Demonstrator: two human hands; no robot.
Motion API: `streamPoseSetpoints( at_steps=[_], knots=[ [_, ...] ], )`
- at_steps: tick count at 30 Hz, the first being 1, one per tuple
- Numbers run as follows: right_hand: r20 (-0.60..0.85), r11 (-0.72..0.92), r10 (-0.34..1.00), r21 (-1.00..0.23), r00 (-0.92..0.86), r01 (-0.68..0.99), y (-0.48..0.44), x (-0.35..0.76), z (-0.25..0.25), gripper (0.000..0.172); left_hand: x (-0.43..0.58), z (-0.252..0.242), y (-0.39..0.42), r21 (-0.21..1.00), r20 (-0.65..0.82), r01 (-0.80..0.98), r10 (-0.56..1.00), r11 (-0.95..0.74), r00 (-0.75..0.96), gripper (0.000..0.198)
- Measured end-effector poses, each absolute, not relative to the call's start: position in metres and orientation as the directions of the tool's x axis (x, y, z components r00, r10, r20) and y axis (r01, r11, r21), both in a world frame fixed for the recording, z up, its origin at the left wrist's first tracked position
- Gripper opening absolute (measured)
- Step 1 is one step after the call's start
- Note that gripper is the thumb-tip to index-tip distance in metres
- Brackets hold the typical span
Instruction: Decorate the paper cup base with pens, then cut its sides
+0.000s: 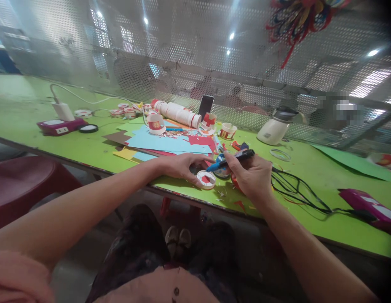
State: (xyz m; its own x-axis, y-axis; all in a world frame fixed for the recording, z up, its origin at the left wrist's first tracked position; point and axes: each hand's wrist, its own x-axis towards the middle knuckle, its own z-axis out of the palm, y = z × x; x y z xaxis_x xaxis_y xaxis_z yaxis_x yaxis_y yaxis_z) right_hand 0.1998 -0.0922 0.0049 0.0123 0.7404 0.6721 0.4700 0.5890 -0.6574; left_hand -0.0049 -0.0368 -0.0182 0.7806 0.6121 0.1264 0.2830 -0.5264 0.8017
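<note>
A small round white disc (206, 179) with a red shape at its middle and dark marks around it lies near the table's front edge. My left hand (186, 167) grips the disc's left side between thumb and fingers. In my right hand (254, 176) is a marker pen (231, 160), black-bodied with a blue tip end. Its tip points down-left and is at the disc's upper edge; whether it touches, I cannot tell. Behind the pen sits a blue-and-white round object, partly hidden by my right hand. Something red shows under that hand.
Light blue paper sheets (157, 143) lie stacked beyond my left hand, with paper scraps around. Farther back are white paper rolls (176, 111), a phone (205, 106) and a white jug (275, 128). Black cables (296, 189) run right to a purple power strip (370, 208).
</note>
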Motion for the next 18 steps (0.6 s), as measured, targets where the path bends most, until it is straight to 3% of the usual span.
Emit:
streamPoseSetpoints(
  at_steps=[18],
  knots=[
    [0.617, 0.575, 0.784, -0.676, -0.075, 0.461, -0.0887, 0.2014, 0.0016, 0.02, -0.006, -0.0158, -0.0385, 0.823, 0.111, 0.258, 0.588, -0.506, 0.801, 0.079]
  ],
)
